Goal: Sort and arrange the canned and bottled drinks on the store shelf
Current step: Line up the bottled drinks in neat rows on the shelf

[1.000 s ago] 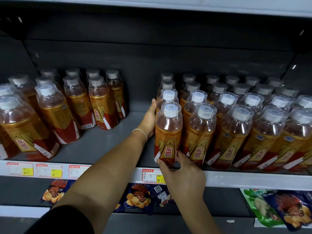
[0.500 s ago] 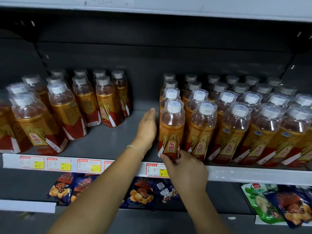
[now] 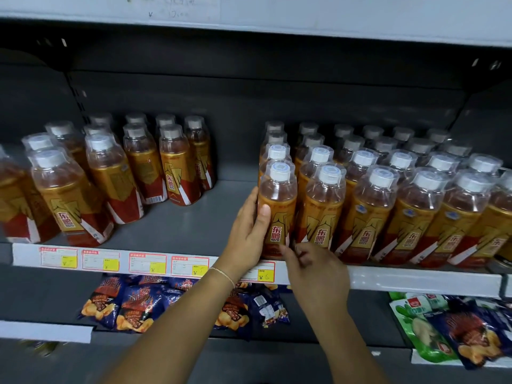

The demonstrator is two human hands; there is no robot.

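Amber drink bottles with white caps and red-gold labels stand in two groups on the grey shelf [image 3: 177,228]. The left group [image 3: 116,173] has several bottles, and the right group [image 3: 388,195] fills the shelf in rows. My left hand [image 3: 246,231] grips the front-left bottle [image 3: 278,206] of the right group, thumb across its label and fingers behind it. My right hand [image 3: 313,270] is at that bottle's base, its fingertips touching the lower label by the shelf edge.
An open gap of shelf lies between the two bottle groups. Price tags [image 3: 149,263] line the shelf's front rail. Snack bags [image 3: 138,306] lie on the lower shelf, with more bags [image 3: 454,331] at the right. Another shelf [image 3: 277,15] hangs overhead.
My left hand moved from beside the bottle row to wrap around the front-left bottle. My right hand stayed at its base. The view shifted slightly left.
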